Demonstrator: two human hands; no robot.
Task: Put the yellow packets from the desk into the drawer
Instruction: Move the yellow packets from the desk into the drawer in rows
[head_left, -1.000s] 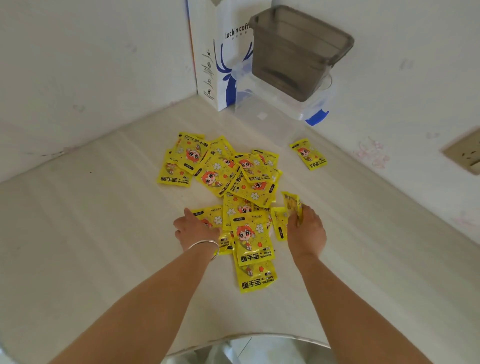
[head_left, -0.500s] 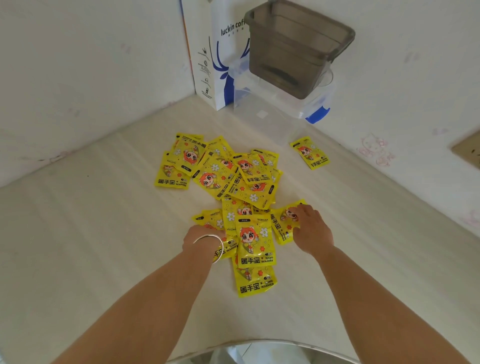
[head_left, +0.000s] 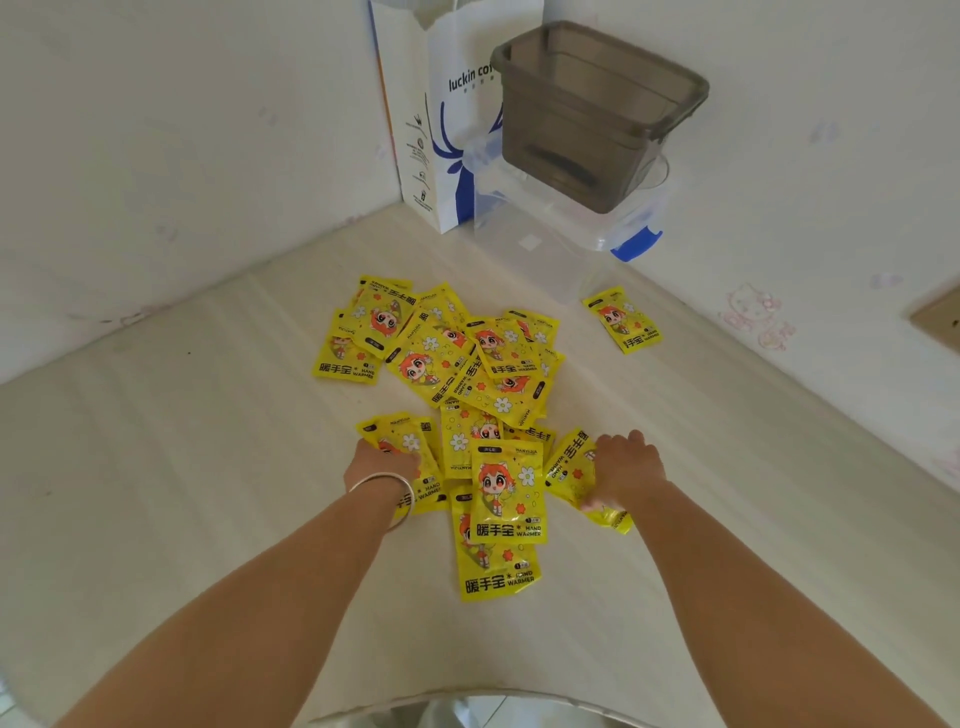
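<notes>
Right hand (head_left: 626, 475) has shifted down onto a hand-warmer packet (head_left: 574, 470), fingers curled on it; left hand (head_left: 382, 462) stays pressed on another packet (head_left: 408, 441). Yellow packets (head_left: 457, 364) all still on counter (head_left: 182, 467); drawer unseen, gathering barely begun.

The packets (head_left: 508, 491) are bright yellow with white flowers, black words and a cartoon kid with orange hair. The desk (head_left: 182, 467) is pale wood. The bag (head_left: 431, 130) is white and blue. The bin (head_left: 592, 109) is see-through grey.
</notes>
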